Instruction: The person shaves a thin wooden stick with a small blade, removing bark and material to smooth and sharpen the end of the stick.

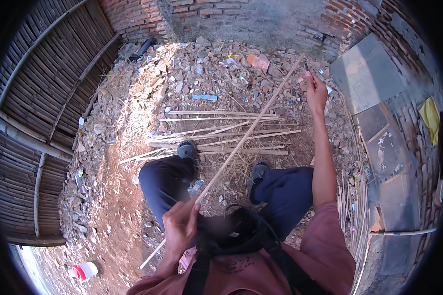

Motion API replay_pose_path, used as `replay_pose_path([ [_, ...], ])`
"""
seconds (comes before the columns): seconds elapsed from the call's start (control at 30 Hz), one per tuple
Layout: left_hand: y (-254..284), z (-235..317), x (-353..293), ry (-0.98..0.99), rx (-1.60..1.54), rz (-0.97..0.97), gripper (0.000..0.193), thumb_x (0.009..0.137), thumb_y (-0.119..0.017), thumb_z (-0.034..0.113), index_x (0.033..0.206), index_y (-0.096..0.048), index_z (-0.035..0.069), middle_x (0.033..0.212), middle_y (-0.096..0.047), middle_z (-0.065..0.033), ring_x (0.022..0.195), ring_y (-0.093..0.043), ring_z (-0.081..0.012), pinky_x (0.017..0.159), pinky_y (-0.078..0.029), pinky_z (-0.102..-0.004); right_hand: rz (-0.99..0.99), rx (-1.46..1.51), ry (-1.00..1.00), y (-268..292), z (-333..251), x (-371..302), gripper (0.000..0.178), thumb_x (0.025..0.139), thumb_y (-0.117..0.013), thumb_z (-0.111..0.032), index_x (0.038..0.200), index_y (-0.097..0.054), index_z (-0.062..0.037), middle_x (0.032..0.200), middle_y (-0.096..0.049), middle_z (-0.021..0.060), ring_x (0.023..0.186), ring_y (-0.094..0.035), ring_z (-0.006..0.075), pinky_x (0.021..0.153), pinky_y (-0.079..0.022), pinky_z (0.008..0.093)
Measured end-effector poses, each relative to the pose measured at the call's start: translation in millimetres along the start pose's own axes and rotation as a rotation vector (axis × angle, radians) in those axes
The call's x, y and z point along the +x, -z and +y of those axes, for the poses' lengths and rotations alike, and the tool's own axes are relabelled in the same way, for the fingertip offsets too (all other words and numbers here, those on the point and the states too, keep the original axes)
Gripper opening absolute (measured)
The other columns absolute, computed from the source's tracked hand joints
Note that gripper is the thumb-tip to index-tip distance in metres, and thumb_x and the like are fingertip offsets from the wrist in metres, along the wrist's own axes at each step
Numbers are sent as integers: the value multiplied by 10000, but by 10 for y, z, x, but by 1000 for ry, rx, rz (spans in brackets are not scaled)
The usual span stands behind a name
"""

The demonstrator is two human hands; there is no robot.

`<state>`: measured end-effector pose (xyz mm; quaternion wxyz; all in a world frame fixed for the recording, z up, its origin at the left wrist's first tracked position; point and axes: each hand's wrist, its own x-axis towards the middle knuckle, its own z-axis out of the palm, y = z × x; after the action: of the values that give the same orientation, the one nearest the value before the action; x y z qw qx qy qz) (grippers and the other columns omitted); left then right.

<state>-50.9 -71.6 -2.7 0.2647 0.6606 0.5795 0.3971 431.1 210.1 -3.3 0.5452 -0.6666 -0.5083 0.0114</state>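
Observation:
A long, pale bamboo strip (243, 140) slants across my body, from low on the left up to the far right. My left hand (180, 221) is closed around its lower part, and the tail end sticks out below the fist. My right hand (316, 91), arm stretched forward, pinches a small dark knife (306, 65), its blade by the strip's far end. Whether the blade touches the strip I cannot tell. More split bamboo strips (221, 132) lie roughly side by side on the ground beyond my shoes.
Rubble (202, 69) and litter cover the ground up to a brick wall (251, 19). A bamboo slat wall (49, 73) rises at left. Flat panels (366, 73) lean at right, near upright thin strips (359, 211). A red-and-white container (83, 271) lies at lower left.

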Motion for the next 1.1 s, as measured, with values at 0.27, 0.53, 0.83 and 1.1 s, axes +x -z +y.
replay_pose_path([
  [0.27, 113, -329, -16, 142, -62, 20, 258, 1068, -724, 199, 1176, -799, -23, 780, -682, -26, 724, -569, -72, 619, -419, -271, -656, -594, -77, 89, 761, -55, 496, 1044, -638, -539, 1150, -821, -91, 840, -754, 161, 801, -726, 227, 831, -562, 391],
  [0.53, -12, -306, 212, 281, -283, -18, 245, 1071, -680, 161, 1165, -768, -48, 766, -596, 47, 729, -471, -19, 613, -383, -233, -1063, -43, -505, -297, 190, -432, 614, 930, -764, -575, 1225, -767, -36, 1052, -786, 203, 960, -766, 342, 856, -574, 466],
  [0.83, -157, -267, 370, 209, -307, -87, 256, 1065, -689, 163, 1189, -754, -52, 777, -674, -11, 732, -569, -65, 681, -476, -272, -1135, -459, 96, -425, -434, -926, 594, 928, -817, -424, 1291, -592, -10, 1220, -731, 251, 1149, -718, 413, 954, -556, 488],
  [1.1, -328, -301, 408, 169, -39, -173, 276, 1036, -697, 178, 1181, -756, -49, 960, -754, -259, 908, -759, -411, 822, -568, -450, -928, -239, 172, -347, -886, -1038, 374, 878, -846, -295, 1108, -666, -61, 1027, -782, 178, 1025, -757, 384, 889, -571, 490],
])
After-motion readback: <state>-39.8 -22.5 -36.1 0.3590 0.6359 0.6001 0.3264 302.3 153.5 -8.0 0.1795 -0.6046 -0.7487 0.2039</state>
